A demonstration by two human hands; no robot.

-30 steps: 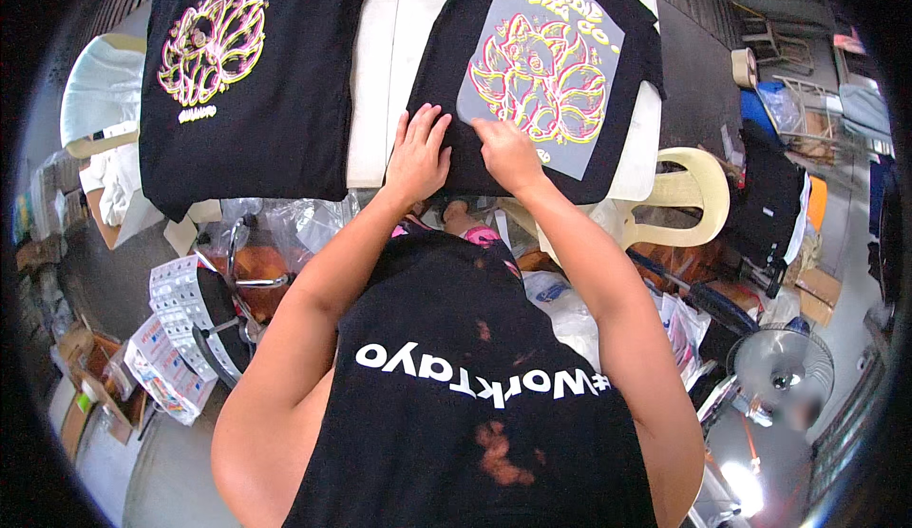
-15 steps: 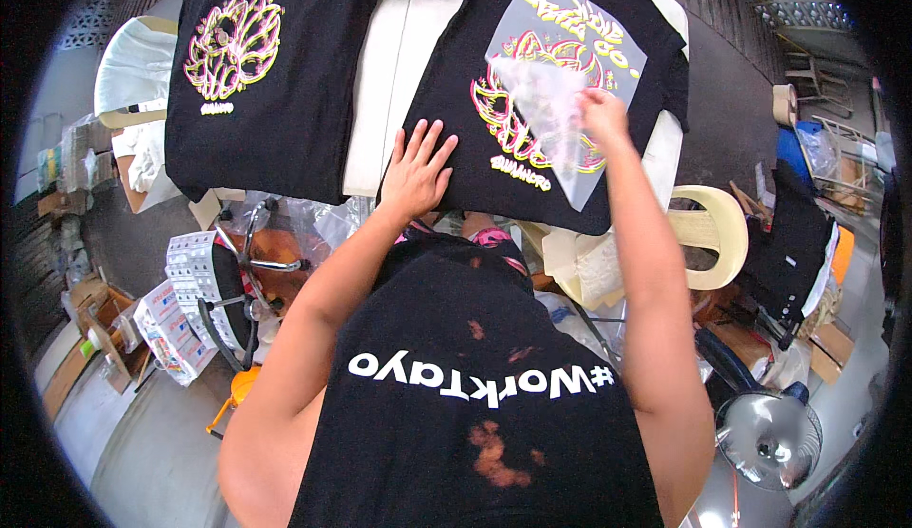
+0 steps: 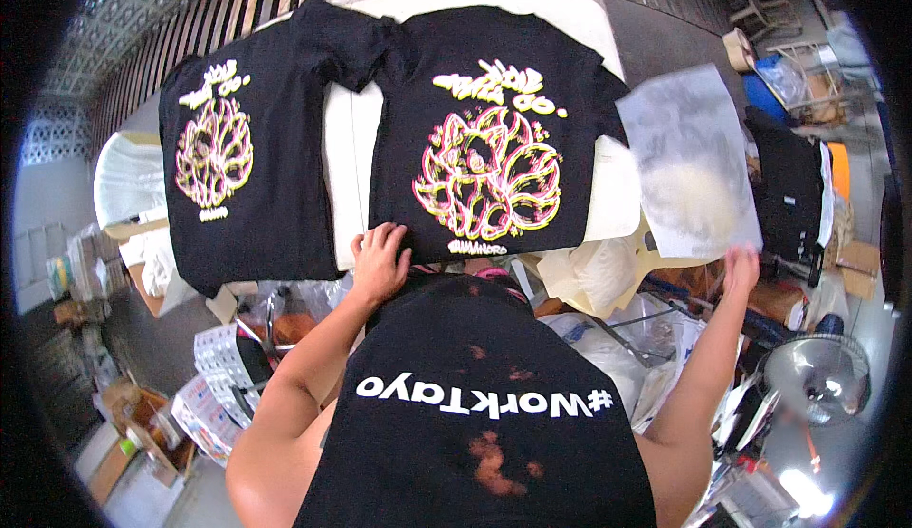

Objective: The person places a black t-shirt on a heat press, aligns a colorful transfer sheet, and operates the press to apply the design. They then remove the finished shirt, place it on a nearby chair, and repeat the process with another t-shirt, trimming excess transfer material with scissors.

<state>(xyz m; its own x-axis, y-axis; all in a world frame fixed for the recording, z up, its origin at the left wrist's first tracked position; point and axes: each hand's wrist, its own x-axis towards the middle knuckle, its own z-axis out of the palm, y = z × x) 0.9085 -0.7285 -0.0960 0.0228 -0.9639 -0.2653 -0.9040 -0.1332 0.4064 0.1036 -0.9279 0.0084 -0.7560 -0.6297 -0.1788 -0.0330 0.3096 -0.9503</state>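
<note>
A black T-shirt (image 3: pixel 399 167) lies spread in front of me, its pink, yellow and white print (image 3: pixel 489 172) fully uncovered. My left hand (image 3: pixel 382 260) rests on the shirt's near left corner, fingers apart and slightly bent over the hem. Out to the right, my right hand (image 3: pixel 742 271) pinches the near corner of a translucent film sheet (image 3: pixel 686 153). The sheet hangs beside the shirt's right sleeve, over the side of the table, with a faint greyish image on it. A second black T-shirt (image 3: pixel 285 186) with a similar print lies to the left.
Both shirts lie on a white table (image 3: pixel 347 138). A cream chair (image 3: pixel 655 260) stands close by its near right side, with pale material on it. A fan (image 3: pixel 815 379) is at the lower right. Another pale chair (image 3: pixel 123 181) stands at the left, with boxes and clutter around.
My right hand has carried the film sheet off the shirt and out to the right, uncovering the whole print. My left hand has shifted to the hem. The view has tilted.
</note>
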